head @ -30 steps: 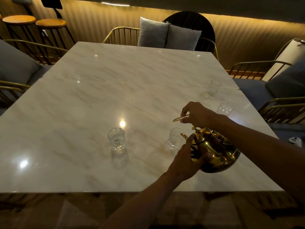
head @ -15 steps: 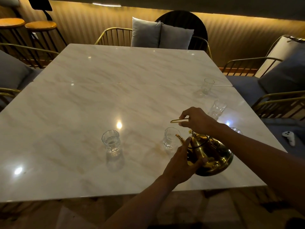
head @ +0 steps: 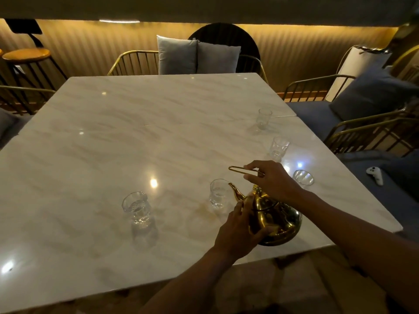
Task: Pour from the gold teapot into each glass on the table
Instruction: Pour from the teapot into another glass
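The gold teapot is held above the near right part of the marble table, tilted left. My right hand grips its thin gold handle from above. My left hand is pressed against the pot's left side below the spout. The spout tip sits at the rim of a clear glass. Another glass with some liquid stands further left. Several more glasses line the right side: one behind my right hand, one beyond it, one farthest back.
Gold wire chairs with grey cushions ring the table. Wooden bar stools stand at the back left. A white controller lies on the blue seat at right. The table's right edge runs close behind the teapot.
The view has shifted and the glasses on the right have come into sight. The teapot stays tilted in both hands, its spout now at the middle glass's rim.
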